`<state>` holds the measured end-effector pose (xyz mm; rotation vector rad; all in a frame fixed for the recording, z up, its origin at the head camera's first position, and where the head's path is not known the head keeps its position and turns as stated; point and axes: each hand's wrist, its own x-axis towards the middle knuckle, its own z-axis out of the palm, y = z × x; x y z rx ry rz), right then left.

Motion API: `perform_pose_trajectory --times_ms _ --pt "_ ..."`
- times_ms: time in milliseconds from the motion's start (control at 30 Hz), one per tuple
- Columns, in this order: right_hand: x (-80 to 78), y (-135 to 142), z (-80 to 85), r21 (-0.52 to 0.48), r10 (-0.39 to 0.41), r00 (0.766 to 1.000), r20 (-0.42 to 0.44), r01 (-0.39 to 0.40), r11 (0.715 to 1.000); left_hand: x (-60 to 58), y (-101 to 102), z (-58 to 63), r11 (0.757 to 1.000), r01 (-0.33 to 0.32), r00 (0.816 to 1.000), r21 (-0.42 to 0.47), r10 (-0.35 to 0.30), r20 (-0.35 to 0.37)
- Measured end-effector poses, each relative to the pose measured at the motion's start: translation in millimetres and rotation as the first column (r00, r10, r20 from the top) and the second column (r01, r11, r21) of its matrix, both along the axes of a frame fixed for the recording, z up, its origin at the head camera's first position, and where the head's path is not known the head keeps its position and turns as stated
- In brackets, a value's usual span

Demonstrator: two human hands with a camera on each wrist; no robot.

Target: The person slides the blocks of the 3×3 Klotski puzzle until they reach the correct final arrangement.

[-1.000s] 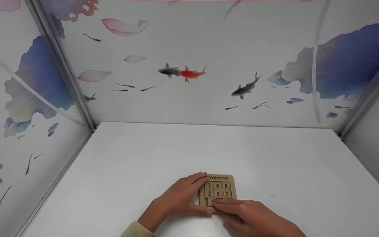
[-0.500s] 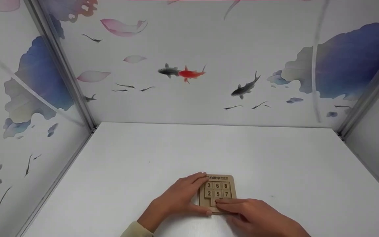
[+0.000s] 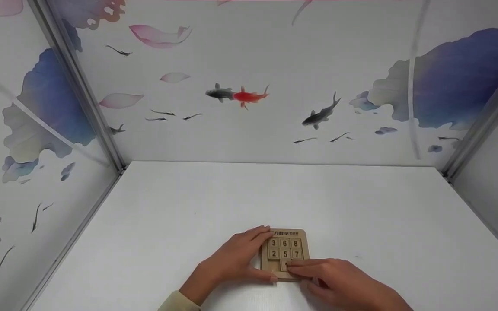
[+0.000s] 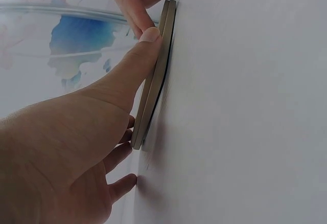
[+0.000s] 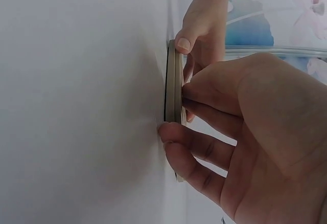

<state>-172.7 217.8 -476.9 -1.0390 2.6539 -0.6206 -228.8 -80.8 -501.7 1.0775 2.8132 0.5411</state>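
A wooden number slide puzzle (image 3: pixel 303 236) lies on the white table in the head view. Rows 3 6 8 and 2 5 7 show on its tiles; the bottom-left slot is vacant. My left hand (image 3: pixel 238 255) grips the board from the left, thumb at the near edge and fingers at the far corner. With its fingertips my right hand (image 3: pixel 337 276) presses on a bottom-row tile (image 3: pixel 284 265), mostly covering its number. In the left wrist view the puzzle's edge (image 4: pixel 153 88) stands beside the left thumb. Two right fingers touch the puzzle's near edge (image 5: pixel 173 88) in the right wrist view.
The white table (image 3: pixel 188 190) stretches around the puzzle. A back wall (image 3: pixel 249 52) printed with fish and petals closes off the far side, with side walls at left and right. Metal posts (image 3: pixel 78 80) stand in the corners.
My right hand has slid the bottom-row tile to the right, leaving the bottom-left slot bare. The left hand stays at the same place on the board.
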Motion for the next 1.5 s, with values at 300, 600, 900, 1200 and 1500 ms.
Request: perform_pose_trajectory --times_ms 300,600,900,1200,1500 --pt "-1.2 -4.9 1.7 -0.071 -0.017 1.0 0.012 0.018 0.997 0.6 -0.5 -1.9 1.0 -0.004 1.0 0.0 0.004 -0.025" --pt "-7.5 -21.8 -3.5 -0.016 -0.046 0.996 -0.077 0.045 0.999 2.0 3.1 -1.7 1.0 -0.014 1.0 0.003 0.014 0.011" --pt "-11.7 -30.0 -12.5 -0.01 -0.051 0.995 -0.081 0.05 0.999 2.3 3.5 -1.6 1.0 0.002 1.0 0.016 -0.002 0.018" --pt "-9.4 -28.1 -9.5 -0.018 -0.01 0.993 -0.12 0.008 1.0 3.0 3.0 -2.7 1.0 -0.015 1.0 0.02 0.015 0.017" --pt "-6.8 -28.3 -6.4 -0.032 0.025 0.994 -0.104 -0.028 0.999 2.1 3.2 -0.9 1.0 -0.022 1.0 0.001 0.022 0.016"
